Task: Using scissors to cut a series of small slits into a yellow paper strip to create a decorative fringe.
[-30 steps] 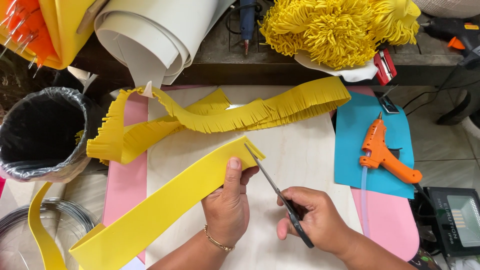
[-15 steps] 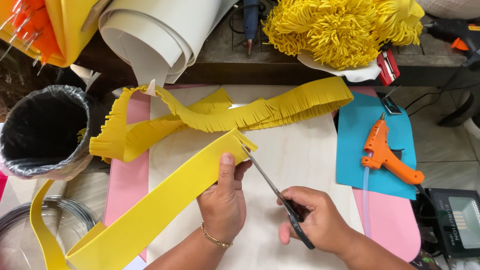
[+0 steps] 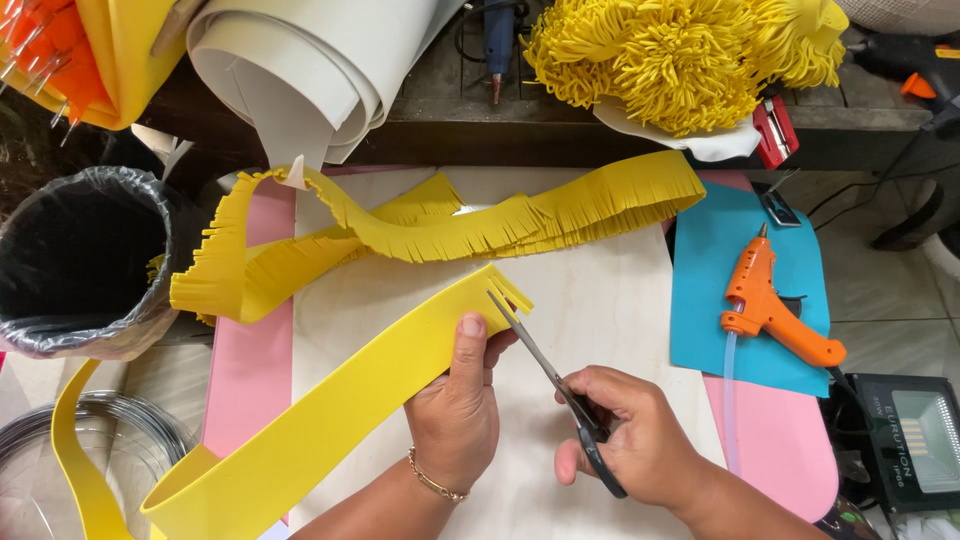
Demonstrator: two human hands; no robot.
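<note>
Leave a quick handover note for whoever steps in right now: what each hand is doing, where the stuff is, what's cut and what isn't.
Left hand: pinching the yellow foam strip near its end, thumb on top.
Right hand: holding the scissors, blades at the strip's edge.
Strip: runs from the left hand down to the lower left of the board. A few fringe cuts show at its tip; the rest of its length is uncut.
Finished fringed strip lies across the top of the board.
Orange glue gun rests on the blue sheet, untouched.
Black-lined bin stands at the left.
</note>
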